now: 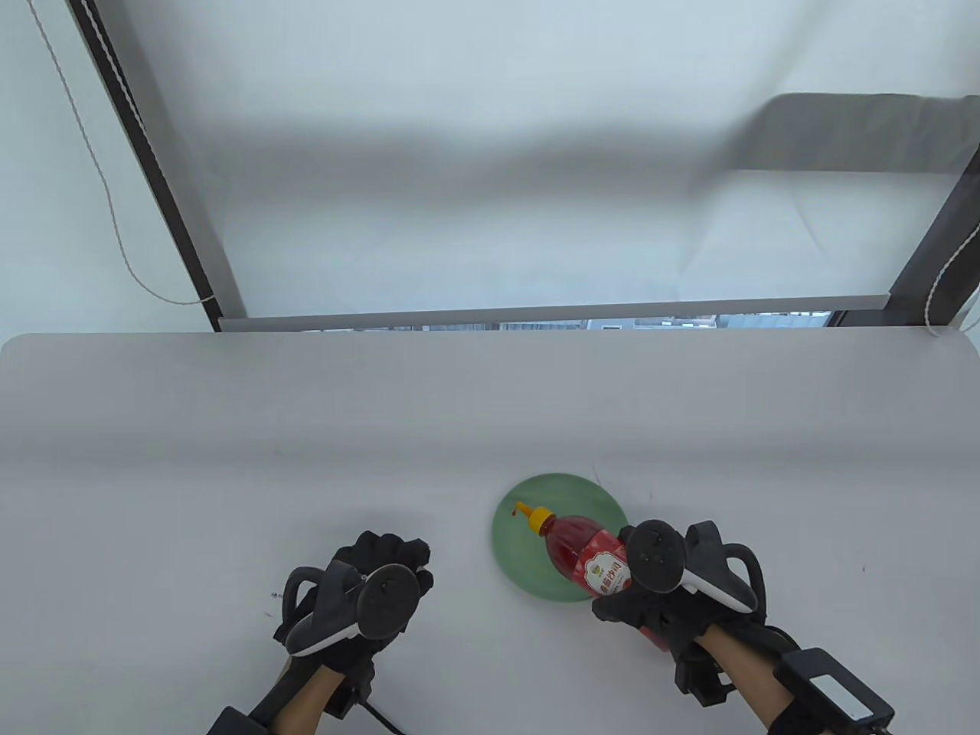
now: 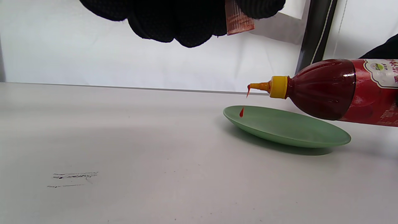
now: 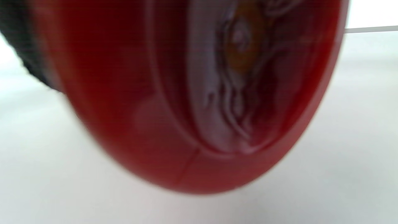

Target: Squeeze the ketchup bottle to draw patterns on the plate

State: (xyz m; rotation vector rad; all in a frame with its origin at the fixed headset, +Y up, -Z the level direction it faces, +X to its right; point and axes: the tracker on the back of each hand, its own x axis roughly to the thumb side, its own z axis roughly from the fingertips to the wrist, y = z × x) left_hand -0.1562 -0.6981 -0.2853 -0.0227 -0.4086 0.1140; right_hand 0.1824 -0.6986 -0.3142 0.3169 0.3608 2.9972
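Observation:
My right hand (image 1: pixel 622 609) grips a red ketchup bottle (image 1: pixel 583 550) by its labelled body and holds it tilted, almost level, above a green plate (image 1: pixel 563 490). The yellow nozzle (image 2: pixel 259 86) points left over the plate's (image 2: pixel 289 130) left part. Ketchup hangs from the tip and one red drop (image 2: pixel 241 112) is in the air above the plate. The bottle's base (image 3: pixel 199 93) fills the right wrist view, blurred. My left hand (image 1: pixel 390 555) rests curled on the table left of the plate, its fingers (image 2: pixel 174 18) bent around a small reddish strip (image 2: pixel 238 20).
The white table (image 1: pixel 306 429) runs to a far edge below a window frame (image 1: pixel 536 314). Faint dark scuff marks (image 2: pixel 74 175) lie on the table near my left hand. A dark post (image 2: pixel 314 37) stands behind the plate.

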